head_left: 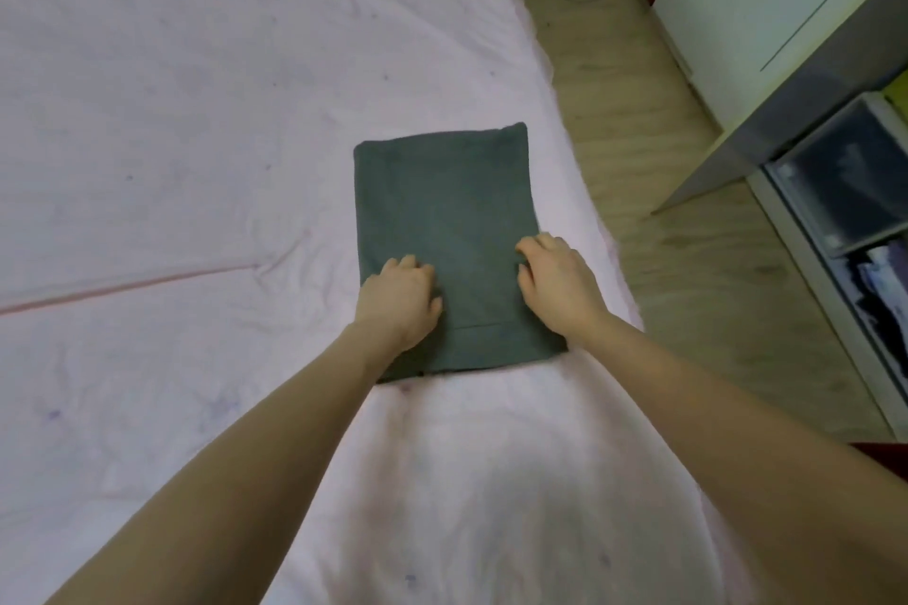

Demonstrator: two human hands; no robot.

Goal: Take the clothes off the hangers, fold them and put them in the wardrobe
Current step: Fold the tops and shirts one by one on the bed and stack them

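Observation:
A dark green garment (442,211), folded into a flat rectangle, lies on the pink bed sheet (172,138) near the bed's right edge. My left hand (400,297) sits on the near left part of the garment with its fingers curled down into the cloth. On the near right edge, my right hand (557,280) also has its fingers curled into the fabric. Both thumbs point inward over the cloth. The wardrobe (737,15) stands to the right across a strip of floor. No hanger is in view.
A wooden floor (663,236) runs between the bed and the wardrobe. Clear plastic storage boxes (845,182) with dark items inside sit in the open lower part of the wardrobe. A grey panel (766,123) juts out above them. Bundled fabric lies at the far floor end.

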